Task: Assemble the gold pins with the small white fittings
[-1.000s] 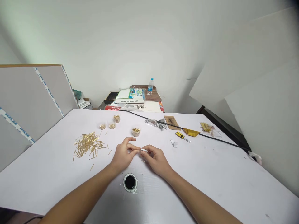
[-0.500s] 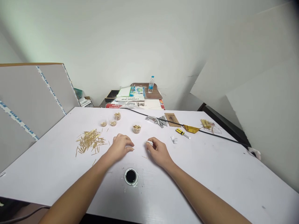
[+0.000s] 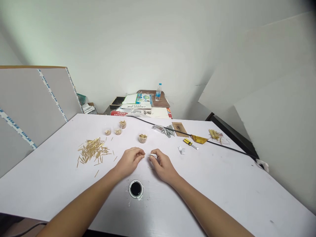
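Note:
My left hand (image 3: pixel 129 161) is closed in a pinch, with the end of a small gold-coloured pin (image 3: pixel 144 156) showing at the fingertips. Facing it across a narrow gap, my right hand (image 3: pixel 163 165) grips a small white piece (image 3: pixel 153 155) from which a thin tip points left. Under the right fingers lies a thin gold pin (image 3: pixel 149 168), partly covered by the hand. Nearer to me, a round white-rimmed dish (image 3: pixel 130 192) holds black liquid. Left of my hands spreads a heap of gold pins (image 3: pixel 92 149).
Beyond my hands stand small clear cups with gold parts, one (image 3: pixel 142 138) closest and several farther left. To the right lie a yellow-black screwdriver (image 3: pixel 190 143), crumpled white paper (image 3: pixel 181 150), a brown card (image 3: pixel 180 128), silver packets (image 3: pixel 169 131) and a black cable (image 3: pixel 229 147).
My hands have drawn closer together, the left moving right and its fingers closing to a tighter pinch. The right hand still holds the white piece. The view has shifted slightly.

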Motion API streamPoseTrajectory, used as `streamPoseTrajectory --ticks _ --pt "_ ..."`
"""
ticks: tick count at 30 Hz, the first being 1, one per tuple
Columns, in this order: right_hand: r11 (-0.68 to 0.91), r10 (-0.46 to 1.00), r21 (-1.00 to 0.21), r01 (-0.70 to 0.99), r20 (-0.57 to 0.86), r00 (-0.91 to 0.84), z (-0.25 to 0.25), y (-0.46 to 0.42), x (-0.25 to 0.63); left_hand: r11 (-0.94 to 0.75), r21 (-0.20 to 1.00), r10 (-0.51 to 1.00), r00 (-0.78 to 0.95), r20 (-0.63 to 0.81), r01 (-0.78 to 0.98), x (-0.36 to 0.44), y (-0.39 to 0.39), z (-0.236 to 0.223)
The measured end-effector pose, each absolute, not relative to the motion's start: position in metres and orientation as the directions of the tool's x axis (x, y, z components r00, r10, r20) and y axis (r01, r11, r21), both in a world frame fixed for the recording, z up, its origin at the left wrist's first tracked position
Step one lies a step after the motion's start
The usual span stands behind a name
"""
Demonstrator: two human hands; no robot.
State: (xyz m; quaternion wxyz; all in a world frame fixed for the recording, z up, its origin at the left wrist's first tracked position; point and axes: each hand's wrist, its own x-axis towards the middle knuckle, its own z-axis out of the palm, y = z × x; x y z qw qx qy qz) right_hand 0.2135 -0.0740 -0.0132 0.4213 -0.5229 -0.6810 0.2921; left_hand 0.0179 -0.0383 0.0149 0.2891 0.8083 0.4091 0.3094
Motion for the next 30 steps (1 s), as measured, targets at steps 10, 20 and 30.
streamPoseTrajectory --ticks 10,20,30 --pt "0.385 0.923 -0.828 0.407 0.351 -0.160 -0.013 -0.073 0.216 -0.485 0.707 0.843 0.491 0.221 0.514 0.018 -0.037 0.007" --pt "0.329 0.944 -0.854 0.404 0.297 -0.141 -0.011 -0.076 0.211 -0.286 0.899 0.860 0.503 0.088 0.331 0.021 -0.037 -0.002" --pt "0.287 0.958 -0.930 0.230 0.284 -0.046 -0.008 -0.076 0.209 -0.165 0.976 0.853 0.517 0.071 0.139 0.020 -0.032 -0.002"
